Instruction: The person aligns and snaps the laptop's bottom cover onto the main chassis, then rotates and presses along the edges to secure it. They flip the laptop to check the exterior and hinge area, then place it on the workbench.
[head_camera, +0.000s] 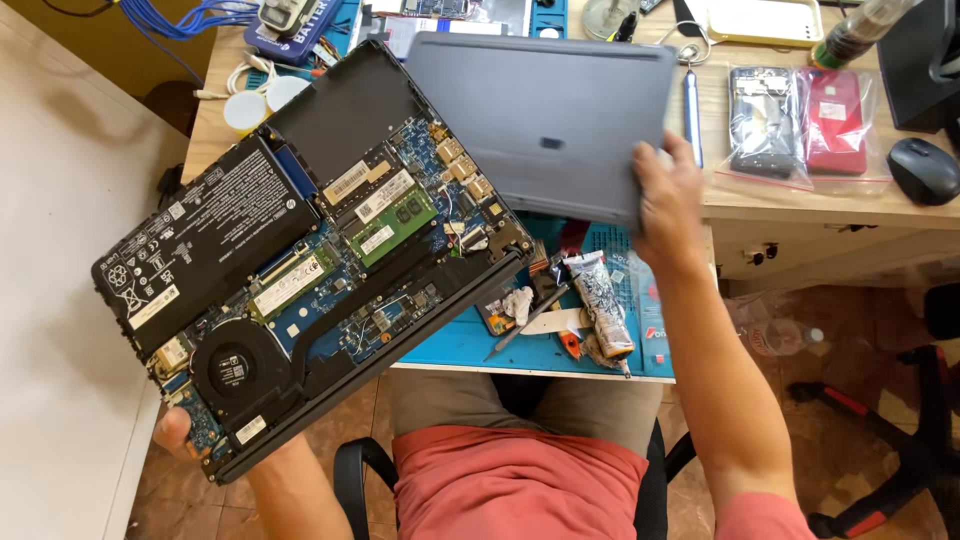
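The left hand is mostly hidden beneath the opened laptop at seven o'clock, the right hand is motion-blurred, and at twelve o'clock the picture's top edge cuts off the blue cables and white tray.

- A wooden desk fills the upper part of the view; daylight falls bright across its top.
- A blue mat lies on the desk's near edge and hangs just over it.
- A drawer front sits under the desk top, at its right end.
- Left of the desk, a white surface runs down the frame.
- Below the desk, the floor is brown, mottled tile.
- A chair base, black with red tips, stands on the floor right of the desk's front.
- A black armrest shows below the desk's near edge.
- Blue cables lie at the desk's far left corner.
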